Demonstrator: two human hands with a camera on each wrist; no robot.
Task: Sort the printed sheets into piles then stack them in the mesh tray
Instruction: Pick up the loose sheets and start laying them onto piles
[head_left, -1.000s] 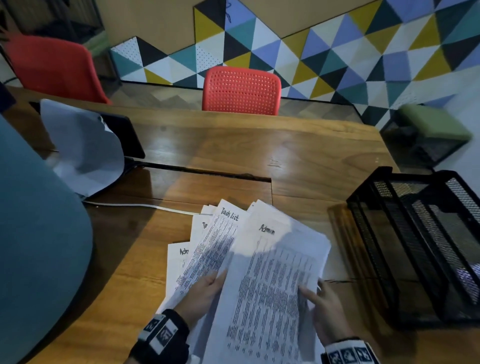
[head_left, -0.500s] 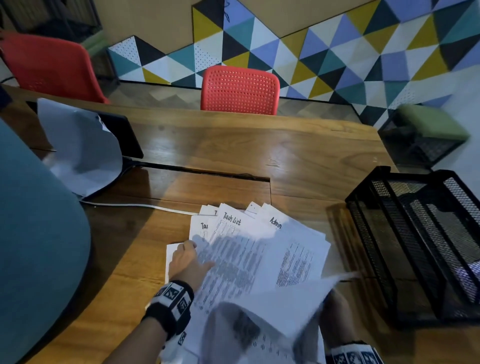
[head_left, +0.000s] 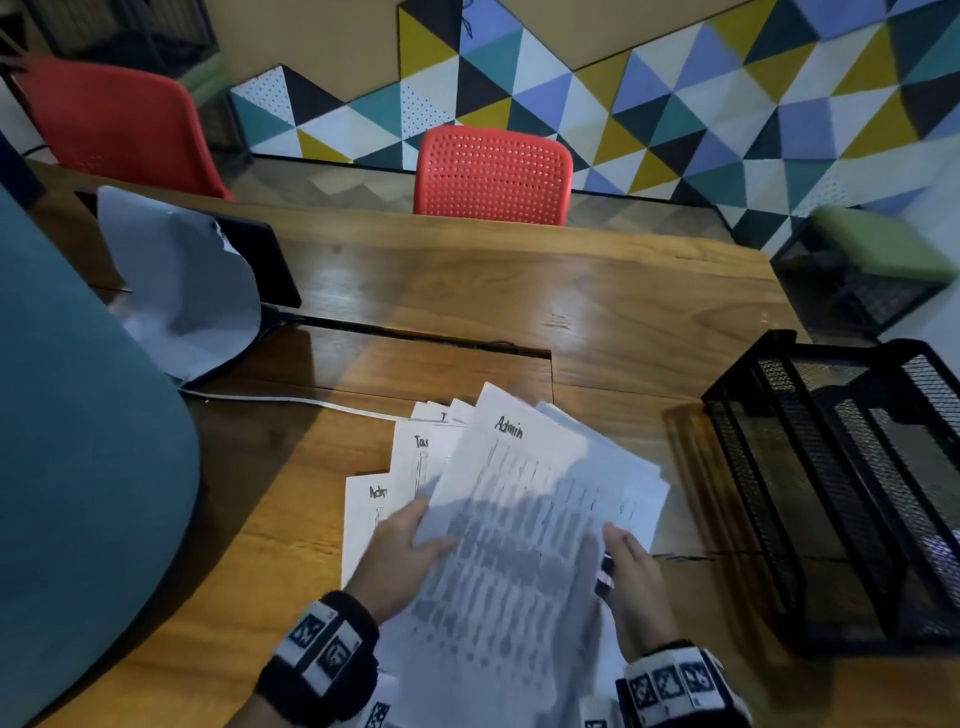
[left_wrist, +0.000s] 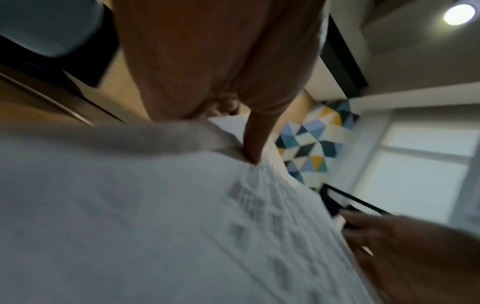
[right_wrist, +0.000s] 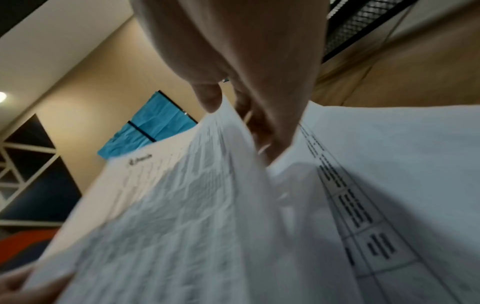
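A printed sheet headed "Admin" (head_left: 519, 519) hangs tilted above a fan of printed sheets (head_left: 415, 457) on the wooden table (head_left: 467, 312). My left hand (head_left: 415, 535) pinches its left edge, thumb (left_wrist: 253, 144) on top. My right hand (head_left: 621, 551) pinches its right edge, thumb (right_wrist: 207, 96) on the paper and fingers (right_wrist: 265, 133) beneath. In the fan, one sheet shows "Tas" and another sheet (head_left: 369, 514) shows "Adm". The black mesh tray (head_left: 779, 467) stands to the right, about a hand's width from the papers.
A teal chair back (head_left: 78, 467) fills the left side. White paper (head_left: 182, 291) drapes over a black device at the back left, and a white cable (head_left: 291, 400) runs from there toward the fan. Two red chairs (head_left: 493, 176) stand behind the table.
Half a second ago my left hand rested on the fanned sheets while a sheet curled near my right hand. Now both hands hold an "Admin" sheet over the fan.
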